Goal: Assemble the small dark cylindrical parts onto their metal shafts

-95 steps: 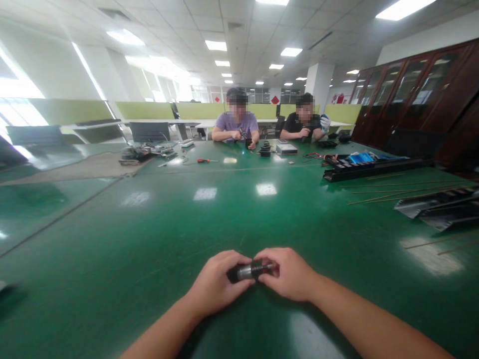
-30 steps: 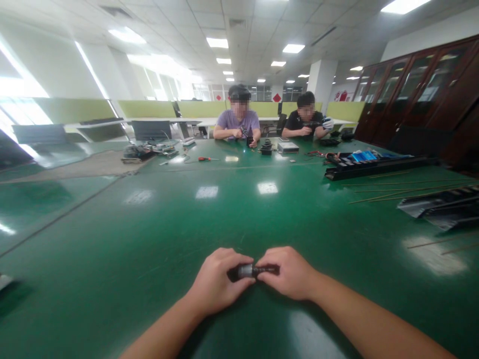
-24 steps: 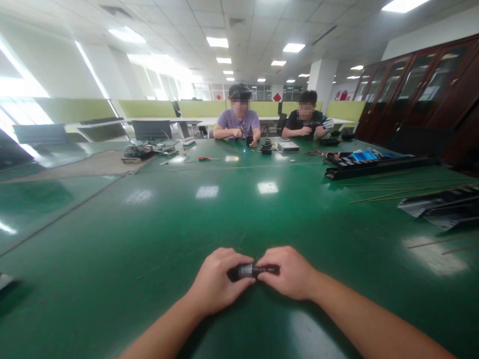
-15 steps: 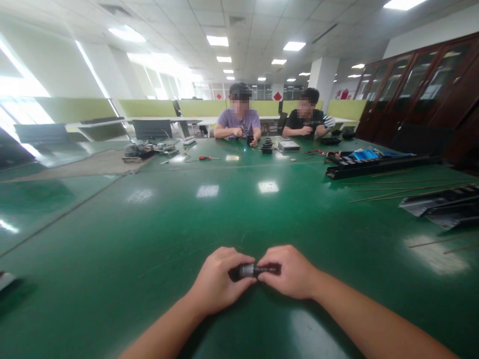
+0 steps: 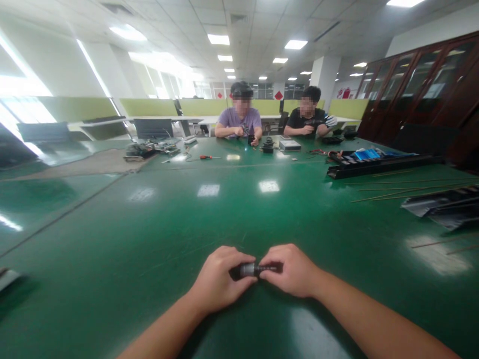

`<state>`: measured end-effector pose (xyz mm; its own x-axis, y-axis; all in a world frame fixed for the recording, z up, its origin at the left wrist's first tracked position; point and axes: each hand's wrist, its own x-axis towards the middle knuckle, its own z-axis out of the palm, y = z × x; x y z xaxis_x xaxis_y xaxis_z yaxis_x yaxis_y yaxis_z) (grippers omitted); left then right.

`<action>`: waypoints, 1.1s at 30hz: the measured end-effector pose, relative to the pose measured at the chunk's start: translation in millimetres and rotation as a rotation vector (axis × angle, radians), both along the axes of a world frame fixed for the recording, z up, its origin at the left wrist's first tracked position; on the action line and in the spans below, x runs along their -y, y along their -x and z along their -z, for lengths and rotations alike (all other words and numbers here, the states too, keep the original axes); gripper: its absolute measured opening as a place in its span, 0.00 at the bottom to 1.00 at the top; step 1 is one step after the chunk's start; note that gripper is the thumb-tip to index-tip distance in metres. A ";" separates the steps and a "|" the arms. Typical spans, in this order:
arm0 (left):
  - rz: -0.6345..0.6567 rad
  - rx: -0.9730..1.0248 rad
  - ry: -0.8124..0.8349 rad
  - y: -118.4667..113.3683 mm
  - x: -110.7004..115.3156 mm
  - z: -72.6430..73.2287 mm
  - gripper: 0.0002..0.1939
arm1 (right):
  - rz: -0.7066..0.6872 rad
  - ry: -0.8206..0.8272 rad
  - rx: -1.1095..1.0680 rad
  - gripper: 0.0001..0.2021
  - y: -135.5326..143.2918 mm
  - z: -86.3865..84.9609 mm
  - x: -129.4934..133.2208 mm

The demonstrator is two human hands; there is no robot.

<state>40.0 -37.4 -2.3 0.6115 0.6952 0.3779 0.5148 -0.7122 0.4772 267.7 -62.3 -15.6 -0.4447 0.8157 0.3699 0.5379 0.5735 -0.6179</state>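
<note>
A small black-and-grey cylindrical part [image 5: 247, 269] with a narrower dark shaft lies sideways between my hands, low over the green tabletop. Thumb and fingers of my left hand [image 5: 219, 279] are closed round its thicker left end. On the other side, my right hand [image 5: 292, 271] pinches the thin shaft between thumb and fingertips. The fingers cover both ends in part, so its exact kind cannot be made out.
The green table [image 5: 179, 214] stretches ahead. Across it sit two people, each handling a dark object. An orange-handled screwdriver [image 5: 206, 157] lies far off, with a pile of parts [image 5: 149, 148] to its left. Black channels [image 5: 377, 163] and thin rods [image 5: 396, 190] occupy the right side.
Both hands keep their hold on the cylindrical part, and my right hand has shifted very slightly. The person at the far right has turned their head a little.
</note>
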 end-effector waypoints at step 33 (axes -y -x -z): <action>-0.030 0.009 0.011 0.9 -0.8 -1.3 0.12 | 0.027 0.032 0.033 0.08 0.9 1.1 0.4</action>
<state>39.1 -36.7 -1.0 0.5868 0.7174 0.3755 0.5319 -0.6912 0.4893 266.8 -62.7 -16.7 -0.4336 0.8388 0.3292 0.5733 0.5386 -0.6174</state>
